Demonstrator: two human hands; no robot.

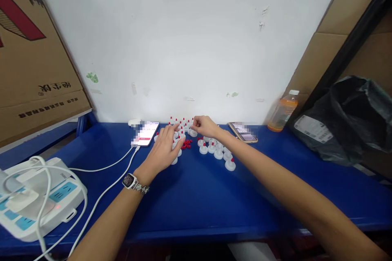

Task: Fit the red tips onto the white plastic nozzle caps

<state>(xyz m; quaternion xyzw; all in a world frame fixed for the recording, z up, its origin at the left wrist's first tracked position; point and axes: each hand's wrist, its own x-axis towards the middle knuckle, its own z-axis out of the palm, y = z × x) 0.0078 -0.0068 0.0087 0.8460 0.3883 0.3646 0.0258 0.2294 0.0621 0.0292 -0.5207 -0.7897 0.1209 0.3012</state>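
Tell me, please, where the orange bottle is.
In the head view, the orange bottle stands right of centre on the table, beside the right phone.

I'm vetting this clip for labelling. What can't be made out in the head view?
All in the head view:
Right hand: fingers curled; any pinched piece is too small to see.
White caps: some are hidden under the left hand, so they are uncountable.
Left phone and right phone: screens blurred.
Power strip: cut off by the left edge.
Black bag: opaque, contents hidden.
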